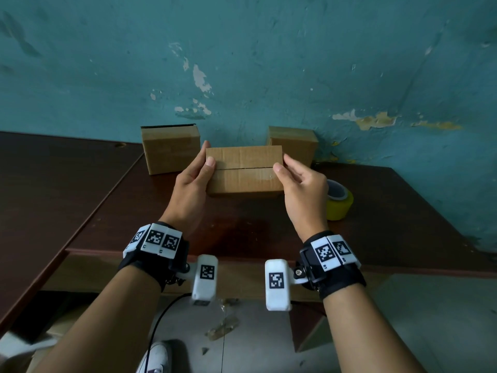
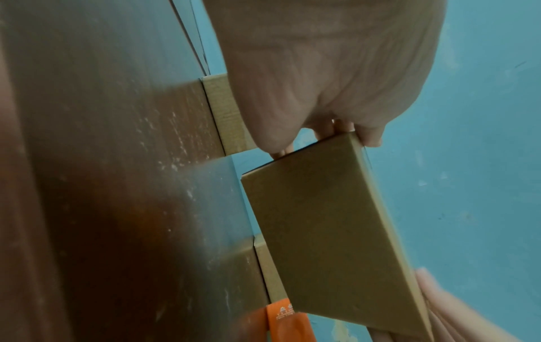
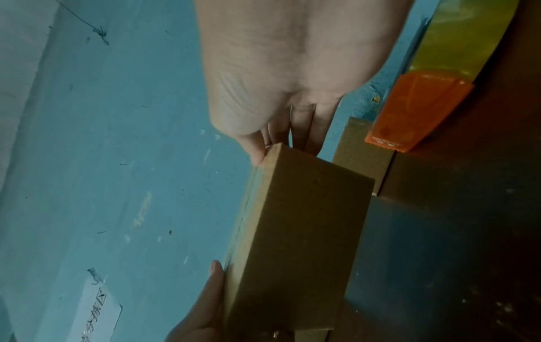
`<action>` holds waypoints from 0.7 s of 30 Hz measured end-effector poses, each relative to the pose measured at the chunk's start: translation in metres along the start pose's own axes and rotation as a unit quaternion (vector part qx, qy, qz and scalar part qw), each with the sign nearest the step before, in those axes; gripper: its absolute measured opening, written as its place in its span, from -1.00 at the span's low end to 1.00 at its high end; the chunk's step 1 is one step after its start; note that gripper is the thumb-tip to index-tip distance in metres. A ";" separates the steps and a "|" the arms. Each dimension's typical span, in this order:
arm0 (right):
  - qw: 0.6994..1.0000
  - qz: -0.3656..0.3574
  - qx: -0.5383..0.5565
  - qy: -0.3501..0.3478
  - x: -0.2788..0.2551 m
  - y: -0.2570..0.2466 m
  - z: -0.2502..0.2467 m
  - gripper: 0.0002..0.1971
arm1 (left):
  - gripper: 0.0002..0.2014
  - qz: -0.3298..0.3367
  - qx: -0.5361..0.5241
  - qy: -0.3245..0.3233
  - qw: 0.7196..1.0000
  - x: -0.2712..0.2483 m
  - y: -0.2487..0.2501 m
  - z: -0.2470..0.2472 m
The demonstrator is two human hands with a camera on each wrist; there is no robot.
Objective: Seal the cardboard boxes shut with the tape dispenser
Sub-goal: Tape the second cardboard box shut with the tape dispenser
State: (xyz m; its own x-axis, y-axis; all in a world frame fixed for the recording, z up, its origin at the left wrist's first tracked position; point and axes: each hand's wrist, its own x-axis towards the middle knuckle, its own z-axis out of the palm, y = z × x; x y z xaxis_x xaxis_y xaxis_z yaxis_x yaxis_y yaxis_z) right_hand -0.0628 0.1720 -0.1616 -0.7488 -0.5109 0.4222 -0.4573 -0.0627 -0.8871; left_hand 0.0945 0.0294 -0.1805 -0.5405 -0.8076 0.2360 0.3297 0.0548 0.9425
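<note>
A small brown box is up in the air over the dark table, between two hands. The left hand grips its left end. The right hand grips its right end. The yellow tape roll sits just right of the right hand.

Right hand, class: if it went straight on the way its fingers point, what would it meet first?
Beyond the held box, the right hand points toward the back-right box against the wall. That box probably comes first, though depth is uncertain.
</note>
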 end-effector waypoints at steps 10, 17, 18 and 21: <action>0.999 0.017 -0.028 -0.013 0.004 0.009 -0.002 -0.64 | -0.49 -0.030 0.032 -0.018 0.999 -0.003 0.000 0.000; 0.997 0.042 -0.040 -0.051 0.002 0.010 0.002 -0.58 | -0.59 -0.025 0.082 -0.017 0.996 -0.003 -0.008 0.002; 0.996 0.051 -0.032 -0.063 0.003 0.011 0.003 -0.57 | -0.62 -0.029 0.079 -0.012 0.996 -0.003 -0.007 0.001; 0.995 0.073 -0.008 -0.071 0.005 0.010 0.004 -0.57 | -0.71 -0.071 0.046 0.008 0.996 -0.004 -0.002 0.001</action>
State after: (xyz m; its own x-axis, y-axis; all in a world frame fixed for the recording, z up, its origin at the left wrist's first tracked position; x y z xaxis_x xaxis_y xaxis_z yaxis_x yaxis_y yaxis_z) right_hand -0.0693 0.1660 -0.1693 -0.7329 -0.6301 0.2566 -0.3566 0.0346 -0.9336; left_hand 0.0952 0.0329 -0.1832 -0.5636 -0.8204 0.0964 0.1789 -0.0073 0.9838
